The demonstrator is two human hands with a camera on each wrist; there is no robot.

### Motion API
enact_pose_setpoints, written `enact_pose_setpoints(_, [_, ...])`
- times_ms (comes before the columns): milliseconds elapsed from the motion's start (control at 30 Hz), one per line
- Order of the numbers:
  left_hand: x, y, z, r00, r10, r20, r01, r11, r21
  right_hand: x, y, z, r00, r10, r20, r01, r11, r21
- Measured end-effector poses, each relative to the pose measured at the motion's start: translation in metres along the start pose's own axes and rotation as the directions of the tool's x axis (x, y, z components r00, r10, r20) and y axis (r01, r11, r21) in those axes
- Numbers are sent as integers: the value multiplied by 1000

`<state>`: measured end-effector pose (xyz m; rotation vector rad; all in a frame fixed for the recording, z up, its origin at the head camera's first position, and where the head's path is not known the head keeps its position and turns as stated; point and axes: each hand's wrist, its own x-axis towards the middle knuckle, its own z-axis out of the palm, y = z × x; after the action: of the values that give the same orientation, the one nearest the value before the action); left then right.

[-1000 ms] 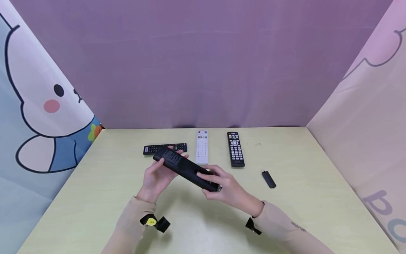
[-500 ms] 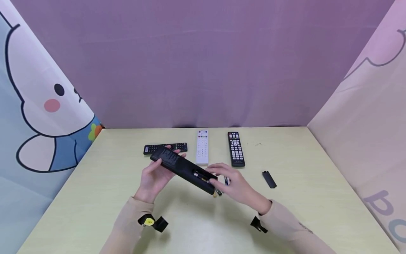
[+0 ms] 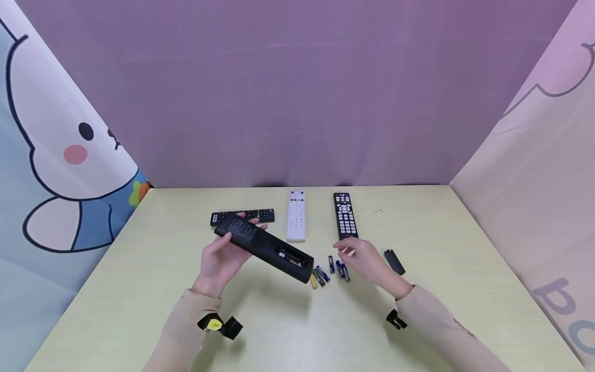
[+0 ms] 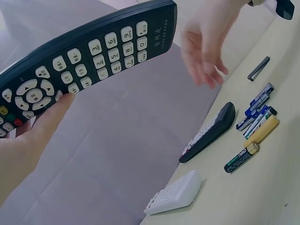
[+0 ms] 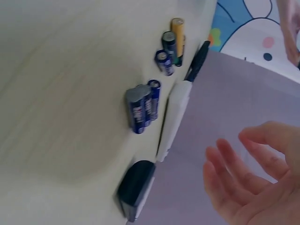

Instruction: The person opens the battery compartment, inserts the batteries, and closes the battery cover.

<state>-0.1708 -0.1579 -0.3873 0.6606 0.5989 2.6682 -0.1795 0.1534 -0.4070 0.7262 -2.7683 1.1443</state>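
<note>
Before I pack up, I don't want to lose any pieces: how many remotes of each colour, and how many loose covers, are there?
Black remotes: 3 (held remote in the left hand, sideways remote, lengthwise remote)
White remote: 1
Loose black cover: 1
Total: 5

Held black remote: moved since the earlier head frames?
Yes: the held black remote shifted slightly left in the head view, judged against the unmoved white remote.
</note>
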Motion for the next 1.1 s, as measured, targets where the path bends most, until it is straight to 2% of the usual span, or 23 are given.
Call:
enact_pose_setpoints(133, [-1,1,1,1000,-2,1,2,1000,4,-1,8,2,997,67,48,-63,995,-81])
enact_pose_setpoints(367, [-3,2,1,1000,-9,-7,9,1000,10,-4,20,10,978,177,110,-154,970,-186])
enact_pose_setpoints(667, [-5,3,-1,1000,-18,-18,18,1000,1,-6,25,16,950,274,150,-238,946,-218])
enact_pose_setpoints(1100, [-6,4,-2,999,-27,-28,27,1000,-6,-5,30,22,932,320,169,-282,935,-216])
